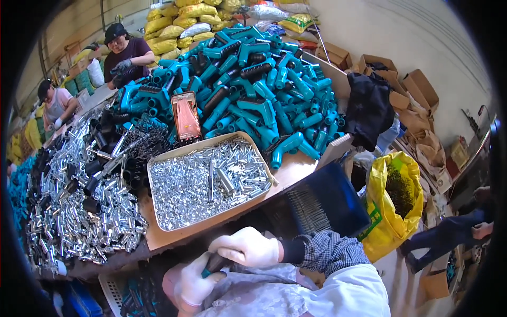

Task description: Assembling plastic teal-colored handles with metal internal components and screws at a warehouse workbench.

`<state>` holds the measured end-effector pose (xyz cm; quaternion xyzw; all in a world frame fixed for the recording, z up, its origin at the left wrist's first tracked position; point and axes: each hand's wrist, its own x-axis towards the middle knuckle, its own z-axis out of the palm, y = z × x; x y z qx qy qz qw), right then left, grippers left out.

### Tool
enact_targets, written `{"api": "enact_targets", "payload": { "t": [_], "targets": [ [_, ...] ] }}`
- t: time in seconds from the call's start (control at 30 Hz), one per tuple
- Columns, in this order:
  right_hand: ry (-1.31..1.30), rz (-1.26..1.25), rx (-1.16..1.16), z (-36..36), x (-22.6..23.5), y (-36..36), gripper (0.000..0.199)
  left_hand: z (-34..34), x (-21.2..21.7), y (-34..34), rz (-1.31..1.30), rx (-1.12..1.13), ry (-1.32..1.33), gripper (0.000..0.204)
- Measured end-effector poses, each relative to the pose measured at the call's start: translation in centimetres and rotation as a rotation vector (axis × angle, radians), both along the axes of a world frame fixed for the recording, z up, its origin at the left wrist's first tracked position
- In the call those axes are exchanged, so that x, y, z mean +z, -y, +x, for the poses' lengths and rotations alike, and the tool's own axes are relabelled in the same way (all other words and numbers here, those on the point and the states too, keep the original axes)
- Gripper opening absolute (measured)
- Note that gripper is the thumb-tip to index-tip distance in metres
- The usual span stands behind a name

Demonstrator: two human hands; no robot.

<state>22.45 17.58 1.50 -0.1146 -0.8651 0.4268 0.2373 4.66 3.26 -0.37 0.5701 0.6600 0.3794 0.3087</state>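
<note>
Close to my body, both white-gloved hands grip one teal-and-black tool handle (214, 264). My left hand (196, 282) is wrapped round its lower part. From above, my right hand (248, 246) closes over its upper end, hiding much of it. Just beyond my hands sits a shallow tray (159, 224) of small shiny metal parts, with a few longer metal tubes lying on top. Behind the tray, a large heap of teal pistol-shaped handles (253, 113) with black grips covers the table.
Metal tubes (92, 211) and black springs (148, 140) are piled at left. A phone (186, 117) leans behind the tray. To the right are a dark bin (338, 198) holding thin rods and a yellow sack (388, 211). Two people (127, 58) work at the far left; another person's legs (449, 235) show right.
</note>
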Motion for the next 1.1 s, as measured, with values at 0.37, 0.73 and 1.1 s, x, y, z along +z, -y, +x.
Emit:
{"api": "enact_targets", "payload": {
  "t": [0.37,0.73,1.1],
  "targets": [
    [-0.039,0.607,-0.587,0.6,9.9,-19.4,0.03,0.7,0.7,-0.5,0.123,0.067,0.078,0.059],
    [0.554,1.097,-1.233,-2.4,14.9,-39.2,0.034,0.9,0.1,-0.2,0.061,0.188,0.071,0.057],
    [-0.031,0.572,-1.075,0.1,17.3,-29.4,0.039,-0.4,0.3,1.6,0.088,0.2,0.008,0.064]
  ]
}}
